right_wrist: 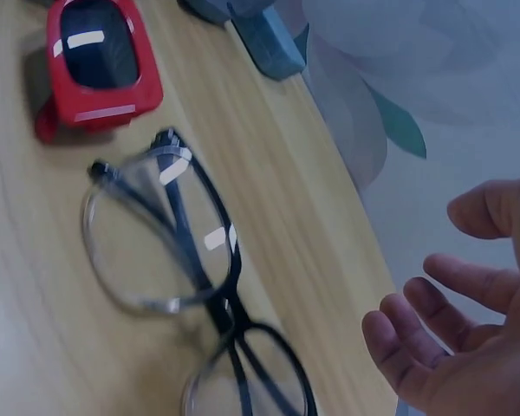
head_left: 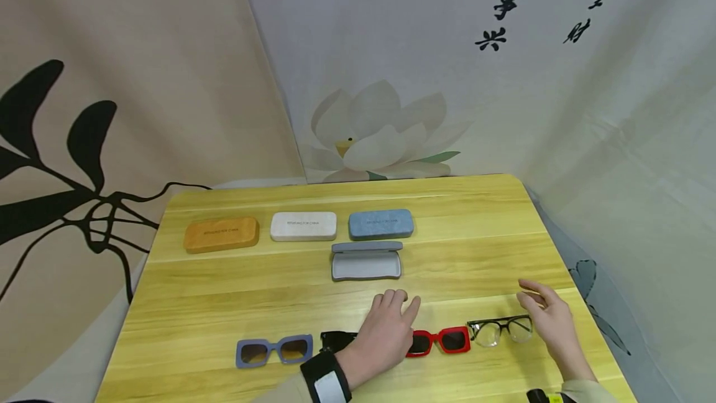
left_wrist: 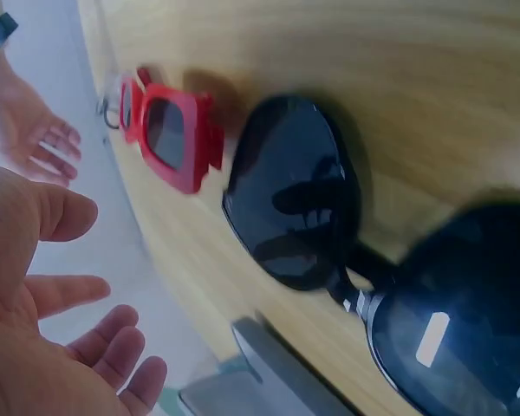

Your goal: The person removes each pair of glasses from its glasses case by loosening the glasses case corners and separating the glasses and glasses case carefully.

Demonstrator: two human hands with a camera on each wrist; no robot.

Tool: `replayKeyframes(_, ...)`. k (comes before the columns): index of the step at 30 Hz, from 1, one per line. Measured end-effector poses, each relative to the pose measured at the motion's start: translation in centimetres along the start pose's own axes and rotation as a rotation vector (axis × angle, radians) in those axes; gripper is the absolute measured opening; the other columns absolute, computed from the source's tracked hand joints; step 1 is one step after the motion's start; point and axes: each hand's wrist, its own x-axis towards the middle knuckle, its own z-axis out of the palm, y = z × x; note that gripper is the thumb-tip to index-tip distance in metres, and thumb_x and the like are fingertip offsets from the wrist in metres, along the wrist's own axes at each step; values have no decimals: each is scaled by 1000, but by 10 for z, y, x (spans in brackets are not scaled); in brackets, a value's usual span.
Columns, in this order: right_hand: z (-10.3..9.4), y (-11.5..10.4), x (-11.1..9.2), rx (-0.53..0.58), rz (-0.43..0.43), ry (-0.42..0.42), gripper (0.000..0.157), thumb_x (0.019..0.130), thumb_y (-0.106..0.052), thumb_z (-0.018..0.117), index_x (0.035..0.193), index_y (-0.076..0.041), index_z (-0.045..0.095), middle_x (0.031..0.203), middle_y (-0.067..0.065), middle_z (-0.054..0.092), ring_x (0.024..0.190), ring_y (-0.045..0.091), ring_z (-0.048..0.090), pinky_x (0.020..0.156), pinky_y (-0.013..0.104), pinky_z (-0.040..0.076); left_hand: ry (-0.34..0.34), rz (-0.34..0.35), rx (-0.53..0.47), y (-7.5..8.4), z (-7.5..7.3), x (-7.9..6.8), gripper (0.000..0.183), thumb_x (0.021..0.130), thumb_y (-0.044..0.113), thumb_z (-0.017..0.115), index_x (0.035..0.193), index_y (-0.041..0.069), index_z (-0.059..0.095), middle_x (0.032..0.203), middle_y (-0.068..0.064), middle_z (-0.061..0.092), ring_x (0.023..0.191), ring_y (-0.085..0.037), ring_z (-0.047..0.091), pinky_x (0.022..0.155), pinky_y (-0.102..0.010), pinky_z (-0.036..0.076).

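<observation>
My left hand (head_left: 381,334) hovers over the row of eyewear with loosely bent fingers and nothing in its grasp. Under it lie black sunglasses (left_wrist: 290,199), which it partly covers in the head view. Red sunglasses (head_left: 452,340) sit just right of that hand, their left end overlapped by it. At the right end of the row, clear glasses with a dark frame (head_left: 488,333) lie beside my right hand (head_left: 552,323). That hand holds nothing; its fingers are loosely bent, as the right wrist view shows too. Blue-framed sunglasses (head_left: 274,351) rest at the row's left end.
Above the row, a grey glasses case (head_left: 366,266) stands with its lid raised. Behind it are closed cases: orange (head_left: 221,234), white (head_left: 304,226) and blue (head_left: 381,224). All stand on a yellow wooden table (head_left: 458,235) with a printed curtain (head_left: 391,36) beyond its far edge.
</observation>
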Motion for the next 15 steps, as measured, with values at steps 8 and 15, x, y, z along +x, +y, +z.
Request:
replayKeyframes(8, 15, -17, 6, 45, -94, -35, 44, 108, -21, 56, 144, 3, 55, 142, 25, 54, 98, -20, 48, 79, 13, 48, -18, -70, -47, -20, -8, -2, 54, 93, 25, 75, 141, 7, 62, 128, -12, 55, 114, -26, 50, 87, -35, 43)
replayKeyframes(15, 26, -31, 12, 77, -141, -73, 43, 108, -25, 57, 143, -1, 57, 144, 22, 54, 106, -14, 51, 83, 14, 48, 26, -128, -46, -39, -14, -5, 55, 92, 26, 76, 142, 7, 61, 128, -13, 54, 113, -27, 49, 86, -37, 43)
